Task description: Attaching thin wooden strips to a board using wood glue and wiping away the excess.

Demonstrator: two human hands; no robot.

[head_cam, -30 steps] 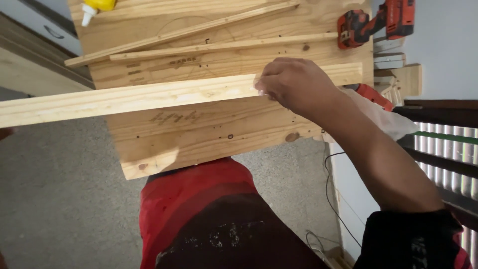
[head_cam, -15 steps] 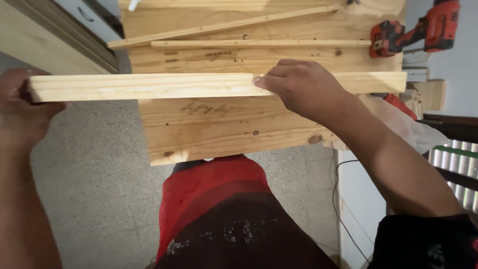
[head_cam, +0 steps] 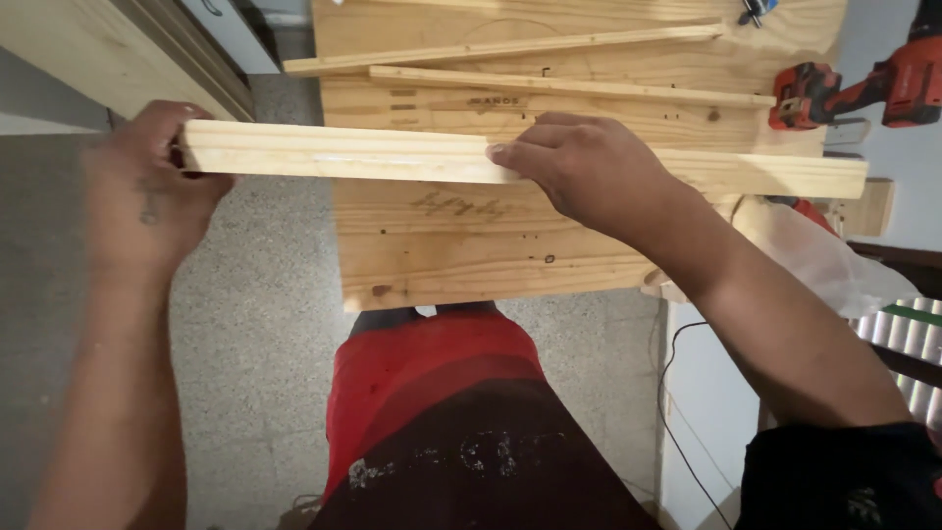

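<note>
My left hand (head_cam: 147, 191) wraps the near-left end of the long wooden batten (head_cam: 510, 162), so that end's face is hidden. My right hand (head_cam: 589, 172) covers the batten's middle — I can't tell how my thumb sits beneath it. The red drill (head_cam: 863, 88), far right, is cut off by the frame edge. The pencil marks on the wooden board (head_cam: 471, 245) are too faint to make out. A blue-tipped tool (head_cam: 754, 10) at the far edge is mostly cropped — its kind is unclear.
</note>
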